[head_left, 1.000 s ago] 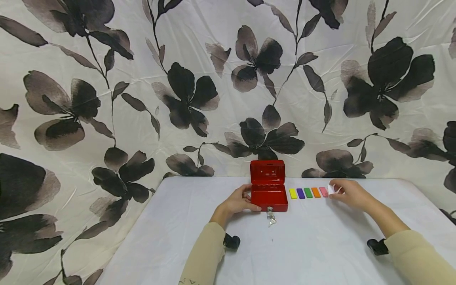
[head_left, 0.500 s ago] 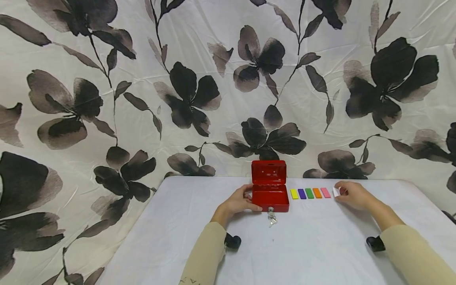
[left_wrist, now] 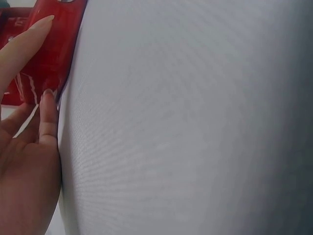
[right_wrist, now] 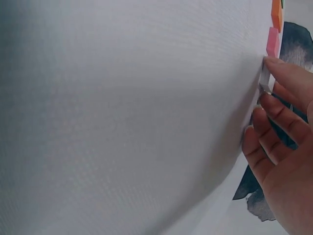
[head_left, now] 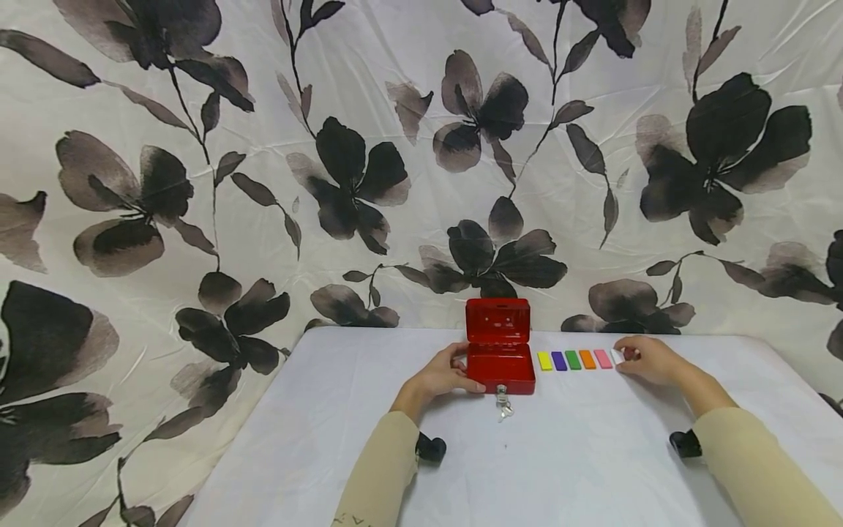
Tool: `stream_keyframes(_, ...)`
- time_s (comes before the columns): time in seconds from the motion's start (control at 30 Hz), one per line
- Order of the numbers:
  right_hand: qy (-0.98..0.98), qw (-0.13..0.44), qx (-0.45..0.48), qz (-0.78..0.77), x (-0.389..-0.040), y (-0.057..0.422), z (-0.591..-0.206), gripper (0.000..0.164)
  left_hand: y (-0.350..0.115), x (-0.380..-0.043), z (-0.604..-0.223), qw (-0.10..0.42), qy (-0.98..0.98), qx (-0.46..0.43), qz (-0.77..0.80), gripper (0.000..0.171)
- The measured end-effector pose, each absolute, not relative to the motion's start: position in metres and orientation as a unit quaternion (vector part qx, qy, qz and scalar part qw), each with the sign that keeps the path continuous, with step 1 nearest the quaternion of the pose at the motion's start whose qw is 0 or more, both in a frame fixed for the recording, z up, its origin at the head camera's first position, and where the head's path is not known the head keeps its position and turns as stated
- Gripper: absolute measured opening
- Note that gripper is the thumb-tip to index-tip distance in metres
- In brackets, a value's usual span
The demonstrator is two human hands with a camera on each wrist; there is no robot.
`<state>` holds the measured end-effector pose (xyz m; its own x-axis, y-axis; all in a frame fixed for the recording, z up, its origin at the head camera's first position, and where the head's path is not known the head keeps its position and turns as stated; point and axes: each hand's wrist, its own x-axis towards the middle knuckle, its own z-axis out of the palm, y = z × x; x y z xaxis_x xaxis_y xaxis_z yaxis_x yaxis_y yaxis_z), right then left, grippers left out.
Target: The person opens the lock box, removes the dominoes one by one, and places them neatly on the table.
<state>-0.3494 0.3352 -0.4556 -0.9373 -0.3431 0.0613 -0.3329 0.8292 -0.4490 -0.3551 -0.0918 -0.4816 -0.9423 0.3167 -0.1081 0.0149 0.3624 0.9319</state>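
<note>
A red cash box stands with its lid raised near the table's far edge. My left hand holds its left front corner, the thumb against the front wall and the fingers at the side. Keys hang from the lock. To the right of the box runs a row of small flat blocks: yellow, purple, green, orange and pink. At the row's right end my right hand pinches a white block between thumb and fingers, close beside the pink one.
A white cloth covers the table. Behind it hangs a white curtain with dark flowers. Black wrist cameras show at the left cuff and the right cuff.
My right hand has set the white block from a tilted hold down flatter beside the pink block. The left hand stays on the cash box.
</note>
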Motion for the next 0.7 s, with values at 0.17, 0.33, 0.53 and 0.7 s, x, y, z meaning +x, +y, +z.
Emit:
stream_keyframes(0.17,0.953,0.015,-0.189,-0.235,-0.3495,0.3352,-0.4551,0.04,-0.0922,-0.3541,-0.4818,0.136,0.818,0.1,0.55,0.092)
stream_keyframes(0.33,0.952,0.021,-0.188,-0.242,-0.3472,0.3334,-0.4515,0.041,-0.0914,-0.3559,-0.4813,0.133,0.82,0.105,0.547,0.092)
stream_keyframes(0.53,0.953,0.032,-0.177,-0.245,-0.3431,0.3353,-0.4508,0.041,-0.0892,-0.3537,-0.4798,0.134,0.817,0.109,0.55,0.093)
stream_keyframes(0.7,0.954,0.029,-0.171,-0.243,-0.3423,0.3358,-0.4506,0.048,-0.0889,-0.3569,-0.4805,0.136,0.814,0.111,0.553,0.093)
